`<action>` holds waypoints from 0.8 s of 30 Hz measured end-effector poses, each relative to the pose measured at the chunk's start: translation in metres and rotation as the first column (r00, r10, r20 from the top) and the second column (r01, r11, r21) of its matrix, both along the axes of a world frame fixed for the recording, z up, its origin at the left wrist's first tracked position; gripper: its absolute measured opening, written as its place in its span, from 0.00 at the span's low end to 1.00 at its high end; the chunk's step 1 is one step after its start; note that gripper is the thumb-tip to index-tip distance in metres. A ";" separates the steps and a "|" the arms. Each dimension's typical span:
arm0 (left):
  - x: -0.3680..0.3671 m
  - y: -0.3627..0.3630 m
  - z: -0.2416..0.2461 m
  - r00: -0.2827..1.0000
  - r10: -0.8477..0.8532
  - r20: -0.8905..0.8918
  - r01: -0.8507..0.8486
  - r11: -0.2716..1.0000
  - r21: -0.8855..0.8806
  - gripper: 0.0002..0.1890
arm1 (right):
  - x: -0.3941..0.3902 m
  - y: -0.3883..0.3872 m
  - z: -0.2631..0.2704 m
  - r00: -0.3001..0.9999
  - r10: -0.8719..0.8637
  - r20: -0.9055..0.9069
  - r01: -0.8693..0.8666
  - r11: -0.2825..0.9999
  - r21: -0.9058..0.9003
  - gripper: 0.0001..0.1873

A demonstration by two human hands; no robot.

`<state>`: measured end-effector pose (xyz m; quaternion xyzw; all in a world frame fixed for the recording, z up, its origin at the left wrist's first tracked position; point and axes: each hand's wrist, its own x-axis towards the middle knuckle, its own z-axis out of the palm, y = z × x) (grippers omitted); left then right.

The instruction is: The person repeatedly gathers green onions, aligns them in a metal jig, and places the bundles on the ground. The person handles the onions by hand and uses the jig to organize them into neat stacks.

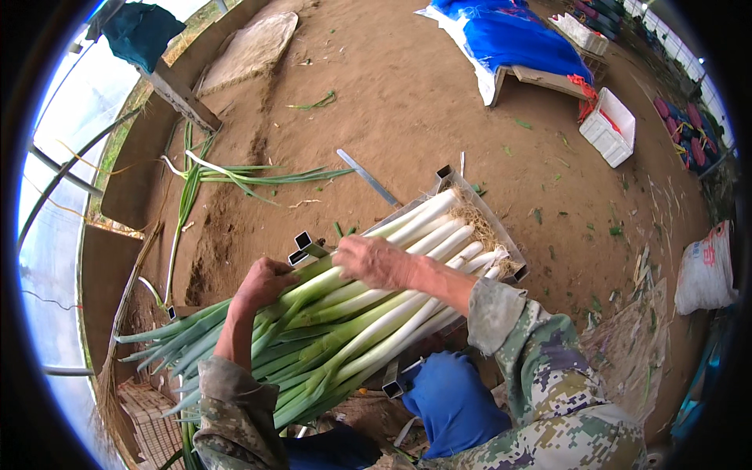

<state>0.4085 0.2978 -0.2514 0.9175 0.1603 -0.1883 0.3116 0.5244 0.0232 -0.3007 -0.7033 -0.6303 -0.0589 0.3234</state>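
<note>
A row of long green onions point(352, 323) lies across a metal frame point(493, 226) before me, roots at the upper right, green leaves at the lower left. My left hand point(267, 285) rests at the far edge of the row, on the green part of the stalks; its fingers are partly hidden. My right hand point(373, 261) is bent over the pale shafts near the same far edge, fingertips on a stalk. Whether either hand grips a stalk is unclear. Square tube ends point(308, 244) stick up just beyond my hands.
Loose green onions point(235, 173) lie on the dirt floor beyond the frame, with a flat metal strip point(367, 176). A white crate point(608, 129) and a blue-covered wooden stand point(523, 47) are at the upper right. A white sack point(705, 270) sits at right, a woven basket point(150, 417) lower left.
</note>
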 end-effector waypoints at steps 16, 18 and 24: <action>-0.052 -0.066 0.004 0.835 -0.420 0.355 0.101 0.752 0.652 0.34 | 0.042 0.000 -0.038 0.957 -0.090 -0.276 0.082 0.996 -0.038 0.14; -0.048 -0.060 0.003 0.839 -0.390 0.380 0.071 0.771 0.633 0.26 | 0.045 -0.001 -0.036 0.963 -0.076 -0.257 0.075 0.997 -0.014 0.14; -0.041 -0.042 -0.003 0.871 -0.428 0.241 0.129 0.672 0.729 0.16 | 0.049 -0.005 -0.038 0.991 -0.114 -0.063 0.114 0.993 -0.001 0.13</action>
